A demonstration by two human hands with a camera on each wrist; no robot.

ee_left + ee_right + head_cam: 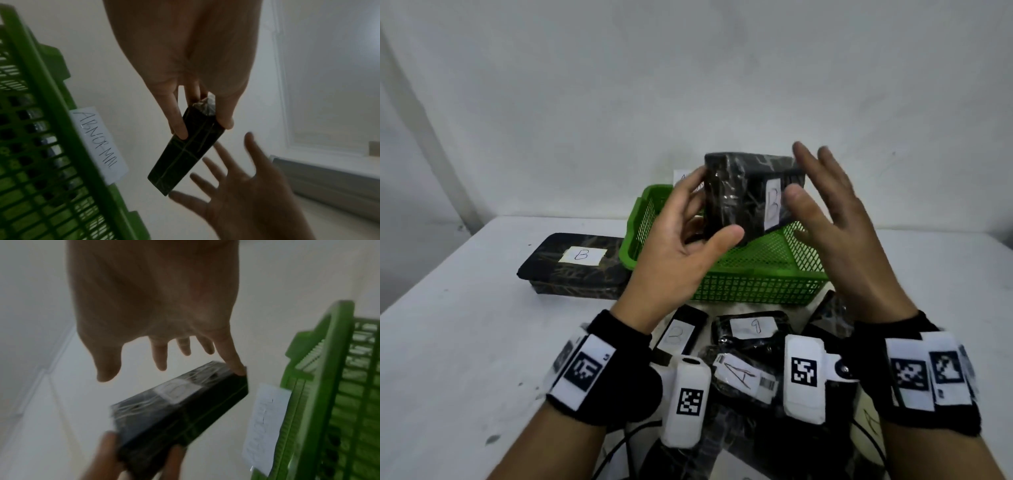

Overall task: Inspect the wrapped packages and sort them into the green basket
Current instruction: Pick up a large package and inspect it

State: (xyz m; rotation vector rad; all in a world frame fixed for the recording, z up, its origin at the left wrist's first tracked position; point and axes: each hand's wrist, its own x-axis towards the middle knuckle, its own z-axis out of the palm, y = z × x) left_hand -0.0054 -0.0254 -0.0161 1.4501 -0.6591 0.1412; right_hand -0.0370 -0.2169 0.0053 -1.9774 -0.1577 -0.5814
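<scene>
My left hand (688,236) grips a black wrapped package (743,198) by its left end, thumb underneath, and holds it tilted in the air over the green basket (756,284). A white label marked B faces me on the package. My right hand (822,205) is spread with straight fingers at the package's right end. In the right wrist view one fingertip (238,369) touches the corner of the package (185,415). The left wrist view shows the package (183,154) pinched between finger and thumb, beside the basket (51,129) and its handwritten paper tag (98,142).
A second black package marked B (578,263) lies on the white table left of the basket. Several more wrapped packages, marked 2 (678,334), 9 (750,325) and A (739,373), are piled between the basket and me. A white wall stands close behind.
</scene>
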